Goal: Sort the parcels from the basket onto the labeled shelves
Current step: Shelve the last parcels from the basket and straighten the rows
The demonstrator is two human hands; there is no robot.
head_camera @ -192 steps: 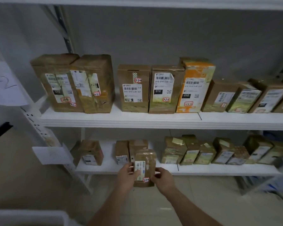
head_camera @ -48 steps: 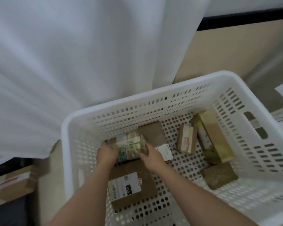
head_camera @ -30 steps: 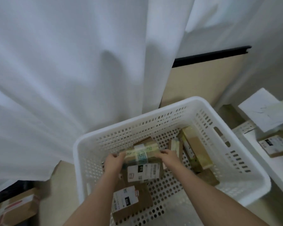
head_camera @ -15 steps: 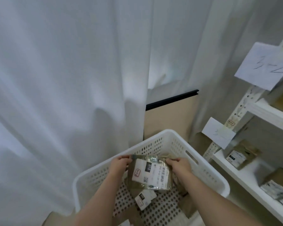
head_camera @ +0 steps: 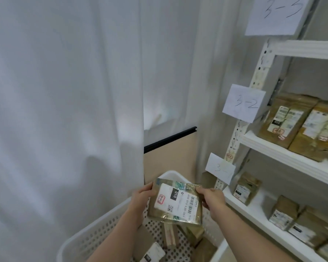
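Both hands clamp one taped parcel [head_camera: 175, 202] above the basket [head_camera: 95, 235]: your left hand [head_camera: 140, 196] curls round its left edge, your right hand [head_camera: 212, 200] pinches its right edge. Its white label faces you, a red tag reading 3-1-2. Right of the basket stands the shelf rack [head_camera: 259, 72], paper signs on its post marked 3-3 [head_camera: 278, 14], 3-2 [head_camera: 243, 103] and a blurred lowest one [head_camera: 220, 170]. More parcels lie in the basket below. Likely risks: glossy tape could slip in an edge-only hold, and the blurred lowest sign invites misfiling beside boxes already on the bottom shelf [head_camera: 257, 220].
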